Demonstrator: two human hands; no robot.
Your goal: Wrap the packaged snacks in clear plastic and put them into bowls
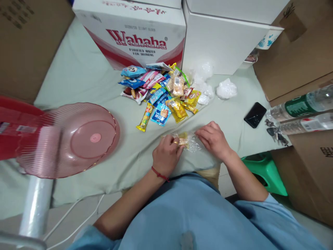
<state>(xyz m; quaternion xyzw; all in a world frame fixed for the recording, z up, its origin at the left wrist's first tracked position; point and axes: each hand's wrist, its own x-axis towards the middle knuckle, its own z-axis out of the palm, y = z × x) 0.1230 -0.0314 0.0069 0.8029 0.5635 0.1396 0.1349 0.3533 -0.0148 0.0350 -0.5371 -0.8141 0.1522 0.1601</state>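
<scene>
My left hand [167, 154] and my right hand [213, 139] are both closed on a small clear plastic packet [187, 140] with a yellowish snack inside, held low over the pale green cloth [85, 76]. The left fingers pinch its left end, the right fingers its right end. A red string circles my left wrist. Just beyond the hands lies a pile of snack packets [161, 92], blue, yellow and pink.
A pink ribbed plastic dish [78, 139] stands at the left. A Wahaha box [135, 33] and a white box [223, 38] stand behind the pile. Crumpled clear wrappers [226, 88], a black phone [255, 115], keys, water bottles [301, 104] and a green stool [265, 172] are at the right.
</scene>
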